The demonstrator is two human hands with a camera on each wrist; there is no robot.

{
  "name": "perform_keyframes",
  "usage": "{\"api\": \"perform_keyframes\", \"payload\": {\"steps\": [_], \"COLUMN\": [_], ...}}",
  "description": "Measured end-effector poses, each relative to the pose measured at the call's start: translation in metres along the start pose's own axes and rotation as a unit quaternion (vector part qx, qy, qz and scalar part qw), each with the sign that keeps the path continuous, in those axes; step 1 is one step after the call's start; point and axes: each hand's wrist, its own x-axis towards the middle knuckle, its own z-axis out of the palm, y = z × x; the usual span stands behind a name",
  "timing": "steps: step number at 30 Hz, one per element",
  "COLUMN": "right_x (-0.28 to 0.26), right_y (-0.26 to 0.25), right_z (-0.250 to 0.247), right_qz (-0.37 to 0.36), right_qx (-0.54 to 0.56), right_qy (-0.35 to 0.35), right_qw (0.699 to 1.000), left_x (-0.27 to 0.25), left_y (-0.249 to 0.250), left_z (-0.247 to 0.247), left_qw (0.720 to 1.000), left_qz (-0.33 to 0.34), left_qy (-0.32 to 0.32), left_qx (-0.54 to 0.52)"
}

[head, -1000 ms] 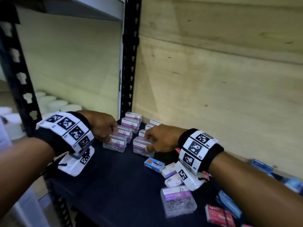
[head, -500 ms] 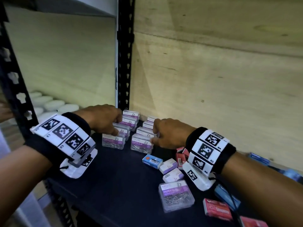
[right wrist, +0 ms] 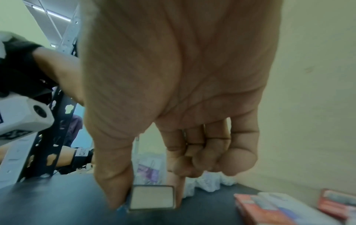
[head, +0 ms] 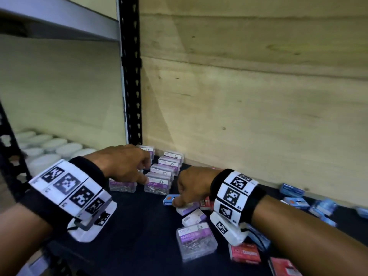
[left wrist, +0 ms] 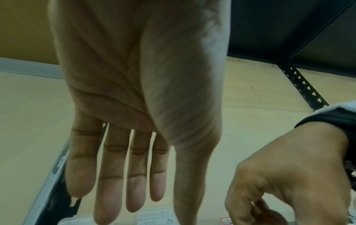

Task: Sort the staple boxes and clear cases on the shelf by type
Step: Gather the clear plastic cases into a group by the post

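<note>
A: Your right hand [head: 191, 188] has thumb and forefinger pinched on the ends of a small white-and-purple staple box [head: 188, 208]. It sits on the black shelf [head: 127, 226], touching a blue staple box [head: 169, 199] at its 10 o'clock.

B: And my left hand [head: 127, 166]?

A: Its fingers are straight and relaxed, holding nothing, above the rows of clear paper-clip cases [head: 159, 183] at the shelf's 11 o'clock. Keep it there to steady them.

B: How do I lift this one cleanly?

A: I'd keep the pinch on the short ends, as the wrist view shows [right wrist: 152, 197], and raise it straight up so that the blue box isn't dragged along. The other white-and-purple box [head: 194, 217] lies just at its 5 o'clock; set yours beside that, I'd suggest.

B: Anything to watch?

A: One loose clear case [head: 196, 241] lies at 6 o'clock, with red staple boxes [head: 245, 252] near your wrist. Don't sweep them with the wrist camera mount [head: 229, 229].
</note>
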Motion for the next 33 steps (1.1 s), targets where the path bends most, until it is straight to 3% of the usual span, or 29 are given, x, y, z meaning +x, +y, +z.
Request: {"api": "perform_keyframes", "payload": {"steps": [5,13,18,33], "right_x": [-0.028,-0.093,-0.120,-0.134], "right_y": [0.045,0.154,0.196,0.211], "right_z": [-0.003,0.025,0.040,0.057], "right_qz": [0.040,0.188,0.255,0.272], "right_qx": [0.013,0.012,-0.003,0.019], "right_qy": [0.016,0.039,0.028,0.012], "right_qw": [0.999,0.981,0.966,0.962], "left_x": [0.012,0.039,0.047,0.034], "left_y": [0.021,0.089,0.119,0.137], "left_z": [0.003,0.017,0.024,0.029], "left_qw": [0.999,0.990,0.983,0.978], "left_qz": [0.038,0.124,0.155,0.170], "left_qy": [-0.003,-0.041,-0.064,-0.093], "left_qx": [-0.007,-0.051,-0.071,-0.080]}}
